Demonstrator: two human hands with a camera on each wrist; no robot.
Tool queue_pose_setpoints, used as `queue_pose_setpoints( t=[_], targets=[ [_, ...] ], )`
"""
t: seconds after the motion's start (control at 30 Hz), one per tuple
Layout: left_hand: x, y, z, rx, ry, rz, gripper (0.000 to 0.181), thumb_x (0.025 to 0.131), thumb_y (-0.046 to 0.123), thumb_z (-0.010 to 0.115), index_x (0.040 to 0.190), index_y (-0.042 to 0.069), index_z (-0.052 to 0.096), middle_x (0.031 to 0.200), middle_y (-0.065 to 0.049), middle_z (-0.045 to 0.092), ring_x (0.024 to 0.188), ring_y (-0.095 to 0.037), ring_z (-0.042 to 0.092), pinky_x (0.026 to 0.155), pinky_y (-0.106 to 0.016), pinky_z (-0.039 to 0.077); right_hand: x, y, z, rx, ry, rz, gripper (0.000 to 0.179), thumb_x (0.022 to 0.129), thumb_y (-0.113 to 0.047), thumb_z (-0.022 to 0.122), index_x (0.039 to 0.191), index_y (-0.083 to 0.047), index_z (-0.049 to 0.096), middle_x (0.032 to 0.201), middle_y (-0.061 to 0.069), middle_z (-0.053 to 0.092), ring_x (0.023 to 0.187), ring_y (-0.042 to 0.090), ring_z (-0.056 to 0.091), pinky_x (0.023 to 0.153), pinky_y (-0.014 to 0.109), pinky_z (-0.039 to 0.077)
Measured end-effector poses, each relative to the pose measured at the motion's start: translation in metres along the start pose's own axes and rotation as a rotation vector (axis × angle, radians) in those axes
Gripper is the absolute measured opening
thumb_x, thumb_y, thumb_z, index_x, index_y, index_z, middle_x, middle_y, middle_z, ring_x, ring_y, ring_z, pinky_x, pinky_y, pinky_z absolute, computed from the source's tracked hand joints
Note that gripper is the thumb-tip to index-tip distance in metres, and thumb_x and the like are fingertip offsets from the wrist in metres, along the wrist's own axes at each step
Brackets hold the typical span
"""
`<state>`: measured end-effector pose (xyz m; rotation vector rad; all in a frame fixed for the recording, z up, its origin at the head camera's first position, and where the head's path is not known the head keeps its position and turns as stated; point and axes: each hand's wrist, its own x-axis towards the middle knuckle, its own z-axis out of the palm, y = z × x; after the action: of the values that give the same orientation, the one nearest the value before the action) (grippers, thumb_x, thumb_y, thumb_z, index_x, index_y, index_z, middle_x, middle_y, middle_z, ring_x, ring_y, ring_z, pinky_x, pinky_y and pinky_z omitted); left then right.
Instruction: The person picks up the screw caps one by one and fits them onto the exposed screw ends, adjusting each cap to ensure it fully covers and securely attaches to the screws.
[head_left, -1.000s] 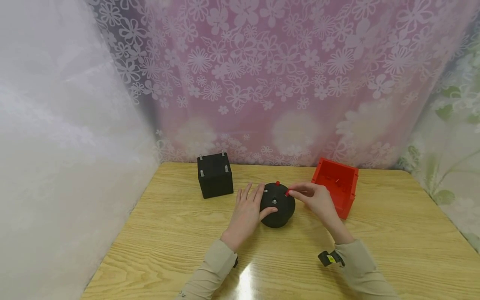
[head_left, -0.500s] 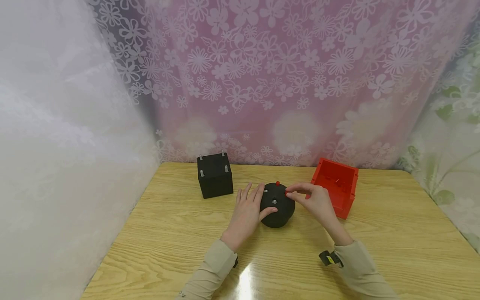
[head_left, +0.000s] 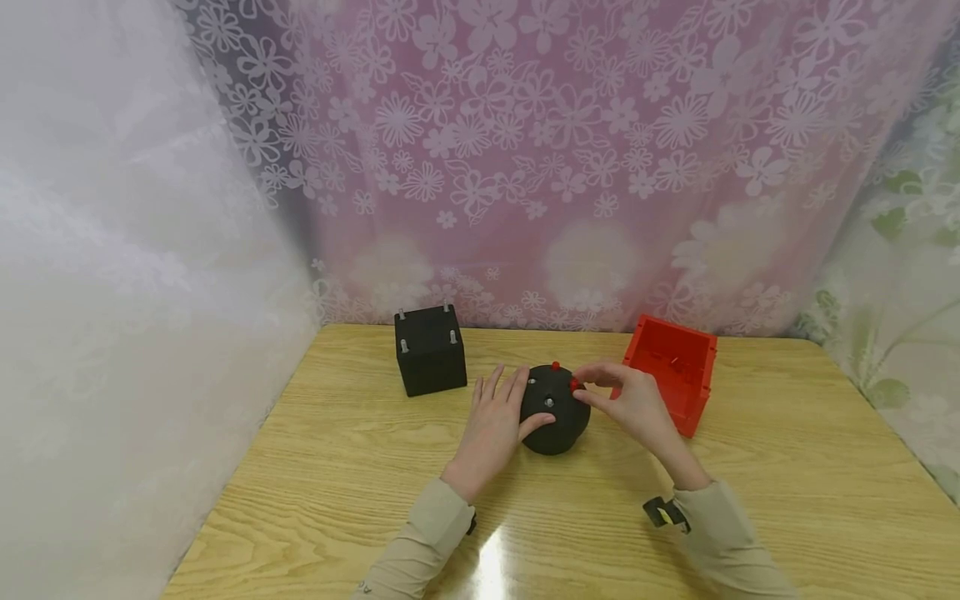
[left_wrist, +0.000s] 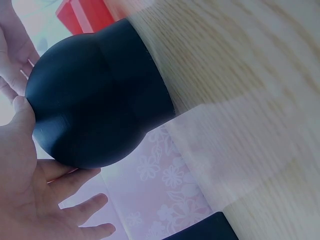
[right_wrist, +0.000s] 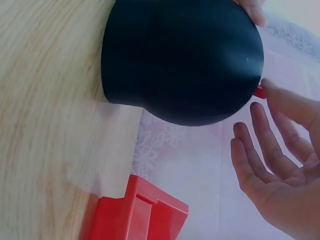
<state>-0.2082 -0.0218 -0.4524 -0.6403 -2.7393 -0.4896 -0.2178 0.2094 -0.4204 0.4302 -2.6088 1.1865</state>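
Note:
A black dome-shaped block (head_left: 555,429) with a round top stands on the table, metal studs (head_left: 549,402) showing in it. One small red cap (head_left: 556,366) sits at its far top. With thumb and index finger my right hand (head_left: 637,408) pinches another small red cap (head_left: 574,385) at the dome's upper right; in the right wrist view that red cap (right_wrist: 259,92) is partly hidden by a fingertip, the other fingers spread apart. Against the dome's left side rests my left hand (head_left: 487,429), fingers nearly straight and thumb lying across the front.
A black cube (head_left: 433,373) with several metal studs on top stands behind to the left. To the right, an open red bin (head_left: 705,392) holds some small red pieces. A floral curtain (head_left: 525,167) hangs behind the wooden table (head_left: 330,500).
My right fingers shift slightly around the red cap at the dome's upper right, and more of it shows now than half a second ago. The left hand and dome stay put.

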Motion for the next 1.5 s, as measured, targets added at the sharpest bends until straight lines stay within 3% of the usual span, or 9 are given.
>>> queue_pose_setpoints(
  t=[0.13, 0.3, 0.4, 0.63, 0.8, 1.0, 1.13, 1.27, 1.5],
  targets=[
    [0.0, 0.0, 0.0, -0.006, 0.003, -0.001, 0.082, 0.096, 0.062, 0.051, 0.159, 0.011, 0.036, 0.154, -0.007, 0.049, 0.15, -0.031, 0.032, 0.12, -0.058, 0.027, 0.001, 0.001, -0.007, 0.044, 0.015, 0.039, 0.029, 0.094, -0.033, 0.075, 0.115, -0.013, 0.075, 0.108, 0.006, 0.076, 0.097, 0.026, 0.072, 0.08, 0.032, 0.06],
    [0.0, 0.0, 0.0, -0.006, 0.005, -0.002, 0.082, 0.096, 0.062, 0.051, 0.159, 0.012, 0.036, 0.153, -0.007, 0.049, 0.151, -0.031, 0.031, 0.12, -0.058, 0.027, 0.003, 0.004, -0.015, 0.079, 0.075, 0.082, 0.031, 0.101, -0.035, 0.065, 0.115, -0.009, 0.074, 0.105, 0.009, 0.076, 0.097, 0.023, 0.071, 0.081, 0.009, 0.05],
    [0.0, 0.0, -0.001, -0.01, 0.007, -0.001, 0.082, 0.095, 0.062, 0.052, 0.158, 0.011, 0.037, 0.153, -0.007, 0.049, 0.15, -0.031, 0.031, 0.12, -0.058, 0.027, 0.003, 0.006, -0.02, 0.092, 0.093, 0.097, 0.031, 0.102, -0.034, 0.064, 0.116, -0.007, 0.073, 0.105, 0.011, 0.076, 0.094, 0.013, 0.071, 0.081, 0.007, 0.048],
    [0.0, 0.0, 0.0, -0.021, 0.005, -0.001, 0.082, 0.096, 0.062, 0.051, 0.159, 0.012, 0.036, 0.154, -0.007, 0.048, 0.151, -0.031, 0.031, 0.121, -0.058, 0.026, 0.004, 0.011, -0.028, 0.097, 0.129, 0.1, 0.032, 0.101, -0.035, 0.064, 0.117, -0.008, 0.072, 0.108, 0.012, 0.076, 0.095, 0.012, 0.073, 0.083, 0.005, 0.046],
    [0.0, 0.0, 0.001, -0.016, 0.022, 0.008, 0.082, 0.096, 0.062, 0.051, 0.157, 0.01, 0.038, 0.153, -0.008, 0.05, 0.15, -0.032, 0.032, 0.12, -0.058, 0.028, 0.006, 0.013, -0.041, 0.091, 0.159, 0.098, 0.032, 0.101, -0.034, 0.065, 0.122, -0.01, 0.071, 0.109, 0.008, 0.076, 0.091, -0.006, 0.067, 0.084, 0.009, 0.046],
    [0.0, -0.001, 0.001, -0.018, 0.026, 0.013, 0.082, 0.096, 0.062, 0.052, 0.157, 0.01, 0.039, 0.152, -0.009, 0.05, 0.15, -0.032, 0.033, 0.119, -0.059, 0.028, 0.02, 0.017, -0.066, 0.032, 0.188, 0.046, 0.031, 0.102, -0.027, 0.064, 0.121, -0.004, 0.07, 0.108, 0.014, 0.073, 0.09, -0.002, 0.065, 0.079, 0.008, 0.048],
    [0.0, -0.002, 0.002, -0.02, 0.022, 0.009, 0.082, 0.096, 0.062, 0.051, 0.157, 0.01, 0.038, 0.152, -0.009, 0.05, 0.15, -0.032, 0.032, 0.12, -0.059, 0.027, 0.034, 0.027, -0.087, -0.079, 0.168, 0.034, 0.035, 0.103, -0.028, 0.062, 0.123, 0.0, 0.069, 0.115, 0.024, 0.07, 0.098, 0.027, 0.07, 0.085, 0.033, 0.058],
    [-0.001, -0.002, 0.001, -0.017, 0.019, 0.008, 0.082, 0.096, 0.063, 0.051, 0.158, 0.011, 0.037, 0.153, -0.008, 0.05, 0.15, -0.032, 0.032, 0.12, -0.058, 0.026, 0.048, 0.04, -0.104, -0.192, 0.076, 0.069, 0.038, 0.105, -0.031, 0.058, 0.125, 0.0, 0.067, 0.12, 0.029, 0.067, 0.105, 0.05, 0.065, 0.086, 0.063, 0.054],
    [-0.001, -0.001, -0.001, -0.014, 0.006, 0.004, 0.082, 0.096, 0.062, 0.051, 0.158, 0.011, 0.036, 0.153, -0.008, 0.049, 0.15, -0.032, 0.031, 0.12, -0.059, 0.027, 0.066, 0.074, -0.114, -0.394, -0.118, 0.104, 0.035, 0.102, -0.022, 0.064, 0.118, 0.008, 0.069, 0.113, 0.032, 0.069, 0.098, 0.049, 0.067, 0.083, 0.063, 0.053]
  ],
)
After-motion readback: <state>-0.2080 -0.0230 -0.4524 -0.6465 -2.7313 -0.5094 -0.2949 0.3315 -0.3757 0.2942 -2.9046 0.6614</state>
